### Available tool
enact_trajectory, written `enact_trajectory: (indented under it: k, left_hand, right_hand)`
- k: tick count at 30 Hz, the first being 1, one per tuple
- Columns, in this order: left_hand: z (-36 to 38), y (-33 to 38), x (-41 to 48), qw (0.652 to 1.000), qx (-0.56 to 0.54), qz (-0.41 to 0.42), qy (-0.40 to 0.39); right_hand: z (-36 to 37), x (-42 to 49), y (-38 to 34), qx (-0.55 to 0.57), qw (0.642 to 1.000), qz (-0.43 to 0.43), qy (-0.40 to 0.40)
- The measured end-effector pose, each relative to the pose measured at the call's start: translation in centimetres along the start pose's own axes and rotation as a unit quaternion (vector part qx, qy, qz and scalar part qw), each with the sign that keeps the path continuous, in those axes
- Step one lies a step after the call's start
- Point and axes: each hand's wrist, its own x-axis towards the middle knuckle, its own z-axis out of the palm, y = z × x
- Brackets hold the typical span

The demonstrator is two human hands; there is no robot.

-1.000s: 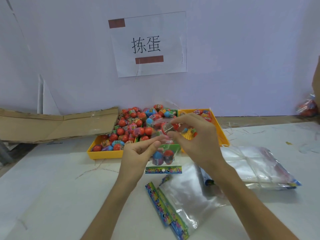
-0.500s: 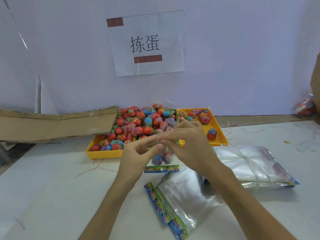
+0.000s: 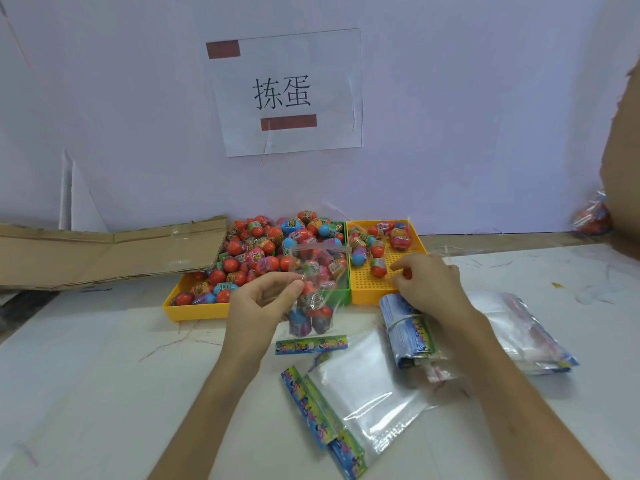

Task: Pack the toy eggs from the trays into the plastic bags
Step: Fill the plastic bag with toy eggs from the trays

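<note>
Ideally, while the left hand (image 3: 263, 299) is pinching the bag (image 3: 313, 289) mouth wide beside the yellow tray (image 3: 374, 292), the right hand (image 3: 427, 282), fingers curling round an egg (image 3: 406, 273), is dropping it straight in.

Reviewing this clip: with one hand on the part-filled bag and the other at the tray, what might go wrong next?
1. The left hand pinches the bag at just one edge; its mouth gapes, so the eggs inside may tip out or it may slip.
2. The right hand reaches over the bundle of bags into the right tray; the wrist might knock the bundle.
3. The heaped eggs could roll off if bumped.
</note>
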Motion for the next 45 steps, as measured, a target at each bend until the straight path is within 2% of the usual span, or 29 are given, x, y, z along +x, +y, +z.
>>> enact_trajectory:
  k: [5, 10, 11, 13, 14, 18, 20, 21, 25, 27, 33, 37, 42, 45]
  left_hand:
    - [0.0, 0.0, -0.1, 1.0, -0.013, -0.011, -0.004]
    - [0.0, 0.0, 0.0, 1.0, -0.015, -0.007, -0.004]
    - [0.0, 0.1, 0.0, 1.0, -0.018, -0.008, -0.004]
    - [0.0, 0.1, 0.0, 1.0, -0.02, -0.009, 0.001]
    - [0.0, 0.1, 0.0, 1.0, -0.02, -0.008, 0.003]
    - [0.0, 0.3, -0.1, 1.0, -0.018, -0.002, 0.001]
    - [0.0, 0.4, -0.1, 1.0, -0.018, 0.004, -0.003]
    - [0.0, 0.4, -0.2, 1.0, -0.019, 0.009, -0.005]
    - [0.0, 0.4, -0.2, 1.0, -0.018, 0.022, -0.011]
    - [0.0, 0.4, -0.2, 0.999, -0.017, 0.026, -0.015]
    - [0.1, 0.5, -0.3, 0.999, -0.01, 0.028, -0.022]
    - [0.0, 0.5, -0.3, 0.999, -0.013, 0.027, -0.023]
    - [0.0, 0.3, -0.2, 0.999, -0.023, 0.024, -0.029]
    - [0.1, 0.3, -0.2, 0.999, -0.023, 0.026, -0.029]
  right_hand:
    - [-0.4, 0.4, 0.5, 0.025, 0.998, 0.032, 0.041]
    - [-0.2, 0.2, 0.7, 0.11, 0.989, 0.039, 0.092]
    - [-0.3, -0.1, 0.5, 0.177, 0.977, 0.029, 0.116]
    - [-1.0, -0.8, -0.3, 0.34, 0.927, -0.011, 0.155]
    - [-1.7, -1.1, -0.9, 0.385, 0.906, -0.044, 0.169]
    - [-4.1, -3.2, -3.8, 0.524, 0.816, -0.198, 0.143]
    - [-4.2, -4.3, -5.0, 0.543, 0.792, -0.248, 0.131]
    - [-3.9, -4.7, -5.5, 0.529, 0.796, -0.263, 0.131]
    - [-2.5, -4.9, -6.3, 0.37, 0.865, -0.301, 0.157]
    - [-1.9, -4.6, -6.2, 0.328, 0.88, -0.306, 0.154]
    - [-1.1, -4.0, -5.9, 0.316, 0.905, -0.281, 0.05]
    - [-1.1, -4.1, -5.9, 0.313, 0.906, -0.285, 0.023]
    - [-0.7, -4.4, -6.0, 0.221, 0.923, -0.313, -0.041]
    - [-0.5, -4.4, -6.1, 0.244, 0.917, -0.314, -0.034]
